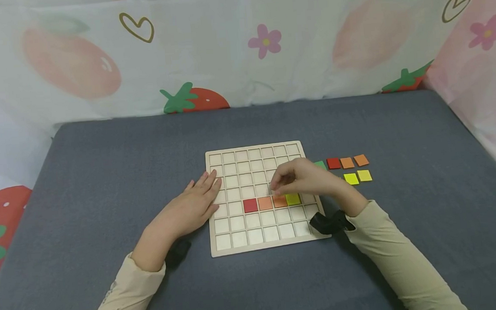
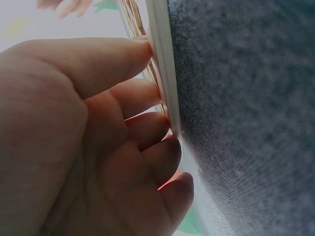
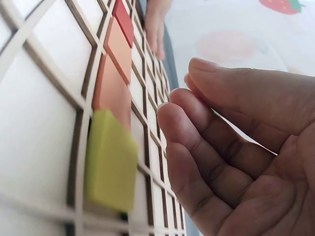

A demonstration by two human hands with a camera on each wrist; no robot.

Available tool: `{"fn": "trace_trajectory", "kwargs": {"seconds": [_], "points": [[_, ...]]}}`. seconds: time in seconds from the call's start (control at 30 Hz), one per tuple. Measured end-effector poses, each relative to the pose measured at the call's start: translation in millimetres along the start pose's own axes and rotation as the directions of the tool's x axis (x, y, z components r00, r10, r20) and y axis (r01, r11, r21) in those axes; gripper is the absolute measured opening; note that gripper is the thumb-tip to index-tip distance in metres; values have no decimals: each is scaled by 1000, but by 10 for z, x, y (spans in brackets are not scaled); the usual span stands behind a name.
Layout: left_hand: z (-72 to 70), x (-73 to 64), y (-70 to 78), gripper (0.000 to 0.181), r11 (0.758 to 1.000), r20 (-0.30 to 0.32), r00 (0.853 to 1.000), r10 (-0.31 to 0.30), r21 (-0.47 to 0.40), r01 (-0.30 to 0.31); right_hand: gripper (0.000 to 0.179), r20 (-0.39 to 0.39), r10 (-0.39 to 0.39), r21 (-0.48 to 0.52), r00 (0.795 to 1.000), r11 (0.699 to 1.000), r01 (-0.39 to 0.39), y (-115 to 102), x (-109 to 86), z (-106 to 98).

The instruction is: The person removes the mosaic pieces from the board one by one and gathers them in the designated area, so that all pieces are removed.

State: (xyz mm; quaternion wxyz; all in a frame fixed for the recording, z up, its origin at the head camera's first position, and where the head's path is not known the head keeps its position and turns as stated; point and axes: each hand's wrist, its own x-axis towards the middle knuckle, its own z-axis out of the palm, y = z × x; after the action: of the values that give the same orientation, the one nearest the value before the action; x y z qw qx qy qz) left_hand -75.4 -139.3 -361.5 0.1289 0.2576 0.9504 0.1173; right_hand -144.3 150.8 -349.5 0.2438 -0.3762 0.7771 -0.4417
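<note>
A pale wooden grid board (image 1: 271, 247) lies on the table. One row holds a red tile (image 1: 250, 205), two orange tiles (image 1: 265, 203) side by side, and a yellow tile (image 3: 112, 162) at the right end, which looks slightly raised in the right wrist view. Just above this row hovers my right hand (image 1: 303, 177), fingers loosely bent, with nothing visible between thumb and fingertips. My left hand (image 1: 191, 208) rests on the board's left edge with spread fingers; in the left wrist view its thumb (image 2: 113, 59) and fingertips touch the rim.
Right of the board lie loose tiles: a green tile (image 1: 320, 165) partly behind the right hand, a red one (image 1: 333, 163), two orange ones (image 1: 347, 163) and two yellow ones (image 1: 351, 179). A grey cloth covers the table (image 1: 103, 184). A printed curtain (image 1: 223, 46) hangs behind it.
</note>
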Motion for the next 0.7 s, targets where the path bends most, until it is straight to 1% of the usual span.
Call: {"fn": "trace_trajectory", "kwargs": {"seconds": [0.23,0.5,0.7], "points": [[-2,0,2,55,1000,-3,1000,2,-7,-2,7,20,-8,-24,1000,1000,8,-27,102,87],[1,2,5,55,1000,-3,1000,2,-3,-2,6,29,13,-8,999,1000,-13,-28,202,180],[-9,-3,18,55,1000,-3,1000,-2,-5,2,8,24,2,-56,1000,998,-1,-47,277,255]]}}
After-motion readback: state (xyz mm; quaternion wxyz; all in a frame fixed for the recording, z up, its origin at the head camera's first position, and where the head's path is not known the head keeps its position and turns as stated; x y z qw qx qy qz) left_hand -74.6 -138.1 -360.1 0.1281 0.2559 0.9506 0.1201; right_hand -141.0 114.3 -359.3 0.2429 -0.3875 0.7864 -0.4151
